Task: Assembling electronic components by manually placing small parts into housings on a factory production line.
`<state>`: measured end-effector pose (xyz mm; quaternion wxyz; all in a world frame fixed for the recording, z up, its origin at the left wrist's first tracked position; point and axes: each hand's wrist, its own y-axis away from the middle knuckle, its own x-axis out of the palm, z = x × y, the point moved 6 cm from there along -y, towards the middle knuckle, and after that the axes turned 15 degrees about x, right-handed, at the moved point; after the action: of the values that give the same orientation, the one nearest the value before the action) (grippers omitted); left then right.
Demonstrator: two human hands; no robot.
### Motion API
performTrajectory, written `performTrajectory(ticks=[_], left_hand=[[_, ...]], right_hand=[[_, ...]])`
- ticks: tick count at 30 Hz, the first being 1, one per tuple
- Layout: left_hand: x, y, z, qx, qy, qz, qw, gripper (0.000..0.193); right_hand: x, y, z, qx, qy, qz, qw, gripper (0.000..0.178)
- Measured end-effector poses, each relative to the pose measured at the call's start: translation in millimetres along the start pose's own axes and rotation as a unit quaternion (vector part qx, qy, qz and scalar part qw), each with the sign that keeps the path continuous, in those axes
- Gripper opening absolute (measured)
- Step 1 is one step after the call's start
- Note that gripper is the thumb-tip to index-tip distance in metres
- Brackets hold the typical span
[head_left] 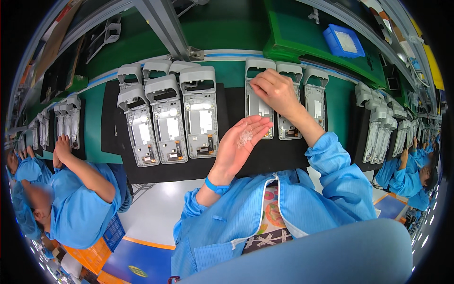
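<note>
My left hand (pixel 230 150) is turned palm up, slightly cupped, with a small heap of clear plastic pieces (pixel 245 137) lying in it. Its fingertips are in front of the lower part of a grey device housing (pixel 257 105). Over the upper part of that same housing, my right hand (pixel 275 93) has its thumb and fingers pinched together; whatever is between them is too small or hidden to make out. Two more grey housings, one partly behind my right wrist (pixel 289 130) and one farther right (pixel 314 104), lie beside it, each with a raised hooped top end.
Several similar housings (pixel 201 118) lie in rows at left on a black mat (pixel 189 173). More housings (pixel 377 128) are at far right. A blue bin (pixel 334 43) of clear pieces stands on a green shelf (pixel 279 51) behind. A co-worker (pixel 82 199) sits at left.
</note>
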<state>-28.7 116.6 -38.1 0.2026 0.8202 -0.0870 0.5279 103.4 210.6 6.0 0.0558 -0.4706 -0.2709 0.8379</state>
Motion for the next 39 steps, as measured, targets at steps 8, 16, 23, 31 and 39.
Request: performTrajectory(ticks=[8,16,23,31,39], left_hand=[[-3.8,1.3,0.1,-0.010,0.017,0.012,1.000,0.042],[-0.7,1.0,-2.6,-0.012,0.031,0.019,0.999,0.046],[12.8,0.1,-11.2,0.007,0.107,0.024,0.994,0.065],[13.6,0.5,-11.2,0.009,0.169,0.013,0.985,0.079],[24.3,4.2,-11.0,-0.011,0.113,0.039,0.993,0.088]], right_hand=[[6.2,6.4,2.5,-0.063,0.037,-0.003,0.997,0.015],[6.1,2.9,8.1,-0.100,0.078,0.069,0.990,0.019],[1.0,1.4,5.7,-0.060,0.052,0.120,0.990,0.024],[-39.8,14.0,28.2,0.116,-0.139,0.099,0.979,0.018],[-49.0,43.5,89.4,0.036,-0.168,0.183,0.968,0.018]])
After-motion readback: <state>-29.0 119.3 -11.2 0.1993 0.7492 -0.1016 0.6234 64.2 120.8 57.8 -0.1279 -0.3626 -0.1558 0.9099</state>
